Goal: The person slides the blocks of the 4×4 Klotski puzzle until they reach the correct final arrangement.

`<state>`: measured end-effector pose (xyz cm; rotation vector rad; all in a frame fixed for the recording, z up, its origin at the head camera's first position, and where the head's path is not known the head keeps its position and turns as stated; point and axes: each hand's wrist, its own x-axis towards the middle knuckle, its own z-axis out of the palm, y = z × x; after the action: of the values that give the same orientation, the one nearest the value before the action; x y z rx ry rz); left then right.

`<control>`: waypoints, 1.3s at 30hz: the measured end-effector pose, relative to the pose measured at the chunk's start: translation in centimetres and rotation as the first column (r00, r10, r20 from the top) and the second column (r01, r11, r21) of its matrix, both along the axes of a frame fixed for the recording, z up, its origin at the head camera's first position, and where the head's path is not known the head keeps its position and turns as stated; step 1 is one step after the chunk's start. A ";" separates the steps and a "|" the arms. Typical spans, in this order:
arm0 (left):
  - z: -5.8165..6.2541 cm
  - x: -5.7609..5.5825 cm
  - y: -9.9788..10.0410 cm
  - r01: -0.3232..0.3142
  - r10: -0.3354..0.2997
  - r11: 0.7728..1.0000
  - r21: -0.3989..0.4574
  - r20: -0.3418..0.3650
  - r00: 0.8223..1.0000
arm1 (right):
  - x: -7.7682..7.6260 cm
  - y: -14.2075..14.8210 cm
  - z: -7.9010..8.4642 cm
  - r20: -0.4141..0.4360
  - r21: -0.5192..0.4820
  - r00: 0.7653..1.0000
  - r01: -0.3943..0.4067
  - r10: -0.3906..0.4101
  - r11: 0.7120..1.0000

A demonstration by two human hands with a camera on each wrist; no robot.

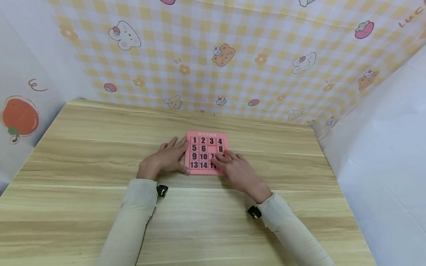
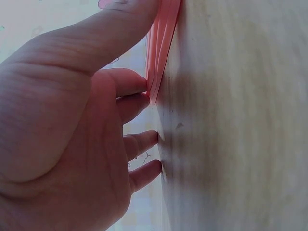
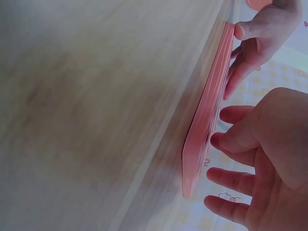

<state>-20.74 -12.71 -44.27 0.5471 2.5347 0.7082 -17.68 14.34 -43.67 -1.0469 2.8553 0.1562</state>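
A pink number slide puzzle (image 1: 207, 171) lies flat on the table, its black-numbered tiles facing up. In the head view a vacant slot shows under the 3, between the 6 and the 8. My left hand (image 1: 168, 157) holds the puzzle's left side, thumb at the near left corner and fingers along the edge. In the left wrist view, two of its fingertips (image 2: 153, 166) rest at the tabletop. Over the lower right tiles lies my right hand (image 1: 239, 173), fingertips around the 7 and covering part of the tiles there. Its fingers are spread, gripping nothing.
The wood-grain table (image 1: 199, 229) extends around the puzzle on all sides. Behind it hangs a yellow checked cloth (image 1: 199, 81) with cartoon prints, and white sheeting (image 1: 382, 122) stands at the right. Each wrist wears a black strap (image 1: 254, 212).
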 end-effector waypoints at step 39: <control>0.1 0.0 0.0 0.005 -0.005 1.000 -0.003 0.007 1.000 | 0.4 -0.6 -0.3 -0.046 0.033 0.999 0.003 -0.002 0.999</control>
<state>-20.74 -12.67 -44.12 0.5491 2.5266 0.7037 -17.24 13.69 -43.96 -1.0467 2.8842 0.2290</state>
